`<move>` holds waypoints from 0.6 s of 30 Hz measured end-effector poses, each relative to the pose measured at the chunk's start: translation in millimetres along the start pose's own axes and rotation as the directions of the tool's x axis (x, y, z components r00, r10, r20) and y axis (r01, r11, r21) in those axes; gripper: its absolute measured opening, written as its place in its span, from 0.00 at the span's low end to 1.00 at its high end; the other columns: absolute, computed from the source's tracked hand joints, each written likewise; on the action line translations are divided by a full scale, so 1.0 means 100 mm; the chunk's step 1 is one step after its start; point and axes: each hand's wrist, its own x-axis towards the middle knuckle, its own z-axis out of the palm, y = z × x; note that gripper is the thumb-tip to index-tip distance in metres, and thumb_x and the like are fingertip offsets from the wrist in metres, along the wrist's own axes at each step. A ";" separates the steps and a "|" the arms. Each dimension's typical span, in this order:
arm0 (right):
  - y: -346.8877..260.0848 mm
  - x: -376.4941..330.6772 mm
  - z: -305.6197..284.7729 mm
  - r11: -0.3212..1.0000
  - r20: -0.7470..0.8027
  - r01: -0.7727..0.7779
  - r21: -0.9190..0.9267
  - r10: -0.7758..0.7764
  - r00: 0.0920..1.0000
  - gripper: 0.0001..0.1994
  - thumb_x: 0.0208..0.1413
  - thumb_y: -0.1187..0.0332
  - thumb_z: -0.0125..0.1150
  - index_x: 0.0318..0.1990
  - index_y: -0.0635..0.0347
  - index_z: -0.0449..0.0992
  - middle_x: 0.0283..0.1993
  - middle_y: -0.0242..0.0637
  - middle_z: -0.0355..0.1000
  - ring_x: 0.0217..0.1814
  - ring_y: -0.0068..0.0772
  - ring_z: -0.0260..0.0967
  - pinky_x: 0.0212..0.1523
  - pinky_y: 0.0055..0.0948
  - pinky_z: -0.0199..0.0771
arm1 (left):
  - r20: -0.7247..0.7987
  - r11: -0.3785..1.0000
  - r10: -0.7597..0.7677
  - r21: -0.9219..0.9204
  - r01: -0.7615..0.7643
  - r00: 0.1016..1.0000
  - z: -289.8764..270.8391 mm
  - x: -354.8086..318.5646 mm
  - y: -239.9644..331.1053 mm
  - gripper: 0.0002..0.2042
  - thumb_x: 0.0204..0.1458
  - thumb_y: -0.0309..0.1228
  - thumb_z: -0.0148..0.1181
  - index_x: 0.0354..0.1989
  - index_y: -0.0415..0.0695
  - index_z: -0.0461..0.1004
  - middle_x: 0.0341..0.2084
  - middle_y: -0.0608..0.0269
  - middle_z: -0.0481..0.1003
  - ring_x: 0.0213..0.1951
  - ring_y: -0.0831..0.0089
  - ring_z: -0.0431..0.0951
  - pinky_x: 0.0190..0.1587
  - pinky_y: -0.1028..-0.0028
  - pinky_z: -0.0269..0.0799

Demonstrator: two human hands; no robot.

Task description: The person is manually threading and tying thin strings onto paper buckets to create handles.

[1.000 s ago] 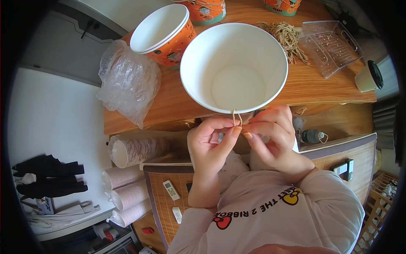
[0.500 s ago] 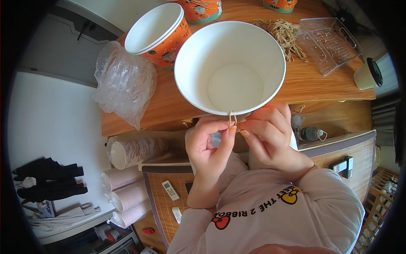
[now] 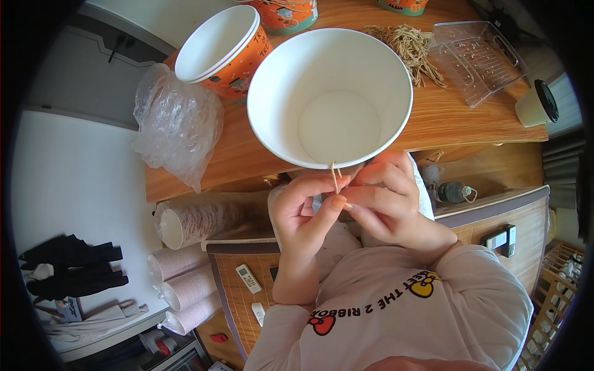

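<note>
Pinched thumb to finger, the left hand (image 3: 302, 217) holds a tan cord (image 3: 335, 175) just outside a white-lined bucket (image 3: 337, 114). Close beside it, the right hand (image 3: 396, 203) curls, its hold unclear.

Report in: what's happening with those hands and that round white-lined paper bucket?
Left hand pinching thin tan cord, right hand close beside. Cord at bucket's near rim, two strands showing. Lower end hidden by hands.

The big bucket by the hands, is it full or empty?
Empty: inside the bucket, only its bare white walls and round bottom show.
</note>
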 end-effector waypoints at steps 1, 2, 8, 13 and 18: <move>0.01 0.00 0.00 1.000 0.003 -0.004 -0.001 0.004 1.000 0.09 0.42 0.69 0.71 0.34 0.49 0.82 0.36 0.26 0.72 0.40 0.35 0.65 0.39 0.34 0.60 | -0.015 0.998 -0.032 -0.054 0.031 0.999 0.00 0.00 0.00 0.08 0.53 0.20 0.66 0.40 0.35 0.76 0.40 0.51 0.80 0.42 0.69 0.81 0.47 0.72 0.76; 0.02 0.00 -0.01 1.000 0.005 -0.009 -0.003 0.009 1.000 0.09 0.42 0.69 0.71 0.34 0.49 0.82 0.36 0.26 0.72 0.40 0.35 0.65 0.40 0.34 0.60 | -0.028 0.992 -0.064 -0.109 0.061 0.998 0.01 0.00 0.00 0.08 0.53 0.19 0.65 0.40 0.34 0.76 0.39 0.51 0.81 0.42 0.68 0.81 0.48 0.72 0.76; 0.00 0.04 -0.01 0.996 0.025 -0.059 -0.062 0.060 0.998 0.08 0.43 0.69 0.70 0.33 0.50 0.80 0.36 0.26 0.73 0.40 0.35 0.66 0.42 0.35 0.58 | -0.008 0.995 0.024 0.099 -0.024 1.000 0.00 -0.01 -0.05 0.05 0.57 0.20 0.62 0.41 0.36 0.74 0.38 0.56 0.78 0.43 0.70 0.80 0.50 0.71 0.76; -0.01 0.05 -0.01 0.992 0.028 -0.041 -0.119 0.045 0.999 0.09 0.43 0.68 0.69 0.34 0.50 0.79 0.36 0.26 0.73 0.41 0.35 0.67 0.43 0.35 0.58 | -0.095 0.995 0.009 0.098 0.001 0.995 0.02 -0.01 -0.07 0.04 0.54 0.19 0.65 0.35 0.35 0.76 0.35 0.57 0.80 0.40 0.71 0.80 0.46 0.74 0.74; 0.01 0.07 -0.03 0.987 0.006 -0.003 -0.158 0.004 1.000 0.08 0.43 0.67 0.69 0.34 0.49 0.79 0.37 0.26 0.73 0.41 0.35 0.67 0.43 0.35 0.58 | -0.127 0.997 0.013 0.078 -0.003 0.992 0.06 -0.04 -0.06 0.04 0.53 0.19 0.66 0.35 0.36 0.76 0.33 0.58 0.80 0.40 0.72 0.79 0.44 0.75 0.73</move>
